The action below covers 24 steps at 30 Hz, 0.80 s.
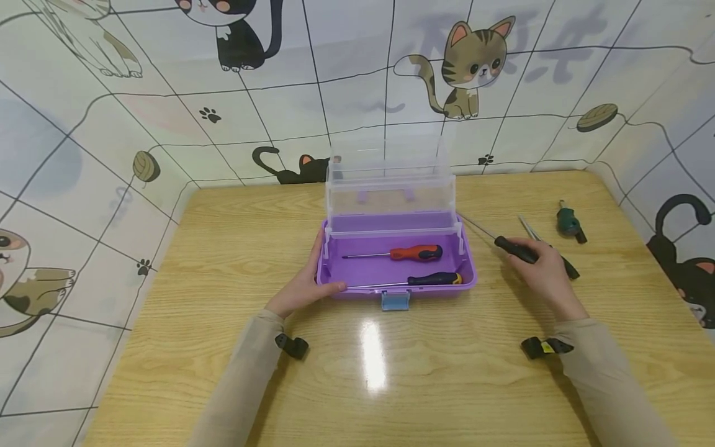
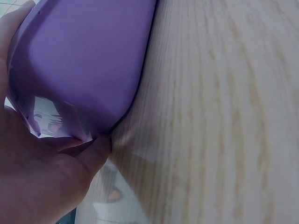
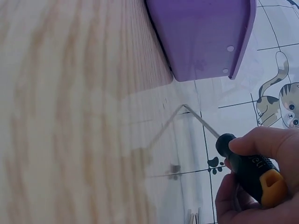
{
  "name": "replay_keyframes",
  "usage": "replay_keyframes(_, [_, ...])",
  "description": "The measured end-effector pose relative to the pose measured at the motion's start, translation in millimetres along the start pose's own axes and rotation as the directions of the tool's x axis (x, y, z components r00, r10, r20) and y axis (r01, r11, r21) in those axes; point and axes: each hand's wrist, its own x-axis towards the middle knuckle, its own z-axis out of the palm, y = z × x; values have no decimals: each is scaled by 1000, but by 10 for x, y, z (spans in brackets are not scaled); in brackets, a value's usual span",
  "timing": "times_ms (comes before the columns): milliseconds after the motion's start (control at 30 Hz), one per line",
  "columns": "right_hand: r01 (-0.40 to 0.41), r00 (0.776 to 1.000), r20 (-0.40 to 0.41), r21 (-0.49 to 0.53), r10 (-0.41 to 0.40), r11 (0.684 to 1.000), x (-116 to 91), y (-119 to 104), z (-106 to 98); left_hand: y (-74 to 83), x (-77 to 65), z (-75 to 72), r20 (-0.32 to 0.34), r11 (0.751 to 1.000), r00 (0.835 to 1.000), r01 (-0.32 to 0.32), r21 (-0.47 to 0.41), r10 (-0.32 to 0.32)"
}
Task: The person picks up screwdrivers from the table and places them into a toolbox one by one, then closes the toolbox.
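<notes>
A purple toolbox (image 1: 396,295) with its clear lid (image 1: 391,186) raised stands on the table. Inside lie a red-and-black screwdriver (image 1: 416,252) and, along the front wall, a black screwdriver with a yellow end (image 1: 436,279). My left hand (image 1: 304,287) grips the box's left end, thumb on the front rim; the left wrist view shows fingers at its corner (image 2: 93,154). To the right of the box, my right hand (image 1: 544,276) holds a black-and-orange screwdriver (image 3: 247,170) by the handle. Its shaft points toward the box's right side, the tip at or just above the table.
Beside my right hand lies a tool with slim metal ends and a dark handle (image 1: 571,269), partly hidden. Farther right is a small green-and-black tool (image 1: 568,222). A blue latch (image 1: 395,302) hangs at the box's front. Cat-patterned walls (image 1: 357,105) border the wooden table (image 1: 447,372).
</notes>
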Motion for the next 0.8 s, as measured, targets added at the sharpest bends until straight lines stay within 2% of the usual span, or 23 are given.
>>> replay_keyframes(267, [-29,996,-85,29,31,999,6,-21,23,-3,-4,-6,-1,1000,1000,-7,-4,7])
replay_keyframes(433, [-44,986,-159,68,55,997,0,-34,29,-38,12,-12,1,1000,1000,-8,2,8])
replay_keyframes(667, [-55,971,-222,144,86,988,-4,-80,-1,-299,97,-27,-18,1000,1000,-14,13,14])
replay_keyframes(800, [-43,960,-261,212,98,976,2,-113,-9,-340,105,-31,-24,1000,999,-21,16,21])
